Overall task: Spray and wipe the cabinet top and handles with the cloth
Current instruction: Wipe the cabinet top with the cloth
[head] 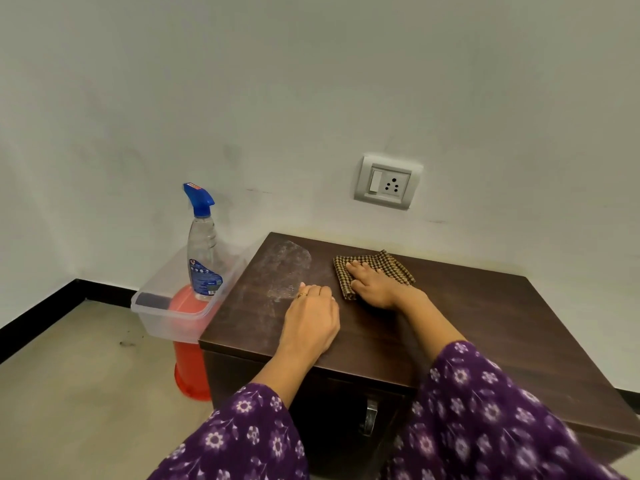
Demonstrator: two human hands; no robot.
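Head view: cloth (391, 268) at frame centre on cabinet top (485, 323), pinned under flat right hand (372, 285). Left hand (311, 323) resting beside, loosely curled, holding nothing. Spray film (284, 268) left of cloth unwiped; spray bottle (202, 244) parked centre-left. Handle (370, 417) lower centre likely untouched. Wiping judged barely begun.

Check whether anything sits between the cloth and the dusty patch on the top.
Nothing does. Bare top lies between the cloth, under the right hand, and the patch. The left hand rests at the patch's near edge, beside that path.
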